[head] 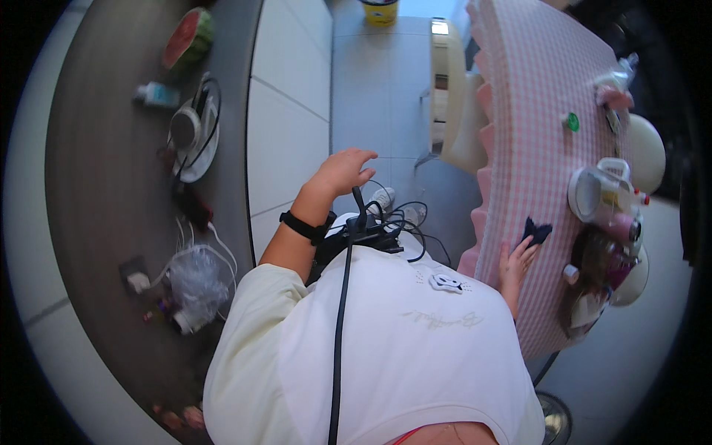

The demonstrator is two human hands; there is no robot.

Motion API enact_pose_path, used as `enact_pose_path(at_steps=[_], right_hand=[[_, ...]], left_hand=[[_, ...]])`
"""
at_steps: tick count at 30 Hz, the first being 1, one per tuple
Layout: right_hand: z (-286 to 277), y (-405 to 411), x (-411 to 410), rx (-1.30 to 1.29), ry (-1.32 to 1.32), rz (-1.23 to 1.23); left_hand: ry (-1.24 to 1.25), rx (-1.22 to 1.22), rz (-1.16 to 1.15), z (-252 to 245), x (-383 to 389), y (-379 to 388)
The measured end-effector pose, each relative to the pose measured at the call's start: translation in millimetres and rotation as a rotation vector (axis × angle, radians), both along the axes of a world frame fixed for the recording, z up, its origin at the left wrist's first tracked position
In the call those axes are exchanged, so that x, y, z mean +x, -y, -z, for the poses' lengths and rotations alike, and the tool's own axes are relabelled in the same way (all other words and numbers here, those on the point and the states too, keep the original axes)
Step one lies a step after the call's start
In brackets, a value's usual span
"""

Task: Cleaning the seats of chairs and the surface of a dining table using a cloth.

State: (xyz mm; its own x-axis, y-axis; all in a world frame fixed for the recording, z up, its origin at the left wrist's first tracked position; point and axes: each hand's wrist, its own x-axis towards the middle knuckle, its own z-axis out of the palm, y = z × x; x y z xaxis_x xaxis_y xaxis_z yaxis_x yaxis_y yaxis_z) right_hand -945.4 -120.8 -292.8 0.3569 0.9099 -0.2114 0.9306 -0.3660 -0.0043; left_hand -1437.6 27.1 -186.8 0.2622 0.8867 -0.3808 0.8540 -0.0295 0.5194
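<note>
My left hand (pixel 346 169) hangs in the air before my waist, thumb and fingers apart, with nothing in it. To the right, my right hand (pixel 517 266) lies on the pink-and-white gingham tablecloth (pixel 548 83). Its fingertips touch the near edge of a small crumpled dark cloth (pixel 537 231); whether they grip it is not clear. Beyond that hand stand a clear plastic jug (pixel 598 192) with a white handle, a pink bottle (pixel 620 227) and a dark, see-through container (pixel 598 256). A small white cap (pixel 570 273) is close by.
On the left counter (pixel 111 194) are a cut watermelon (pixel 189 39), a teal-and-white bottle (pixel 158 95), a corded appliance (pixel 186 128), a plastic bag (pixel 197 278) and white cables. A cream chair (pixel 464 122) stands against the table. Black cables (pixel 414 222) hang before me. A yellow bucket (pixel 381 12) stands ahead.
</note>
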Motion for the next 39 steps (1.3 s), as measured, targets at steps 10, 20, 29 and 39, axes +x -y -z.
enact_pose_path(at_steps=[10,20,29,39], right_hand=[[-21,-108,0,-0.02,-0.022,-0.217],[-19,-98,14,-0.042,-0.131,-0.226],[-30,-65,5,-0.127,-0.095,-0.034],[-34,-56,-32,-0.057,-0.197,0.009]], left_hand=[[-0.509,0.761,-1.449,-34,-208,150],[-0.136,0.294,-1.704,-35,-259,109],[-0.59,0.253,-1.536,30,-359,129],[0.094,0.469,-0.809,-59,-183,144]])
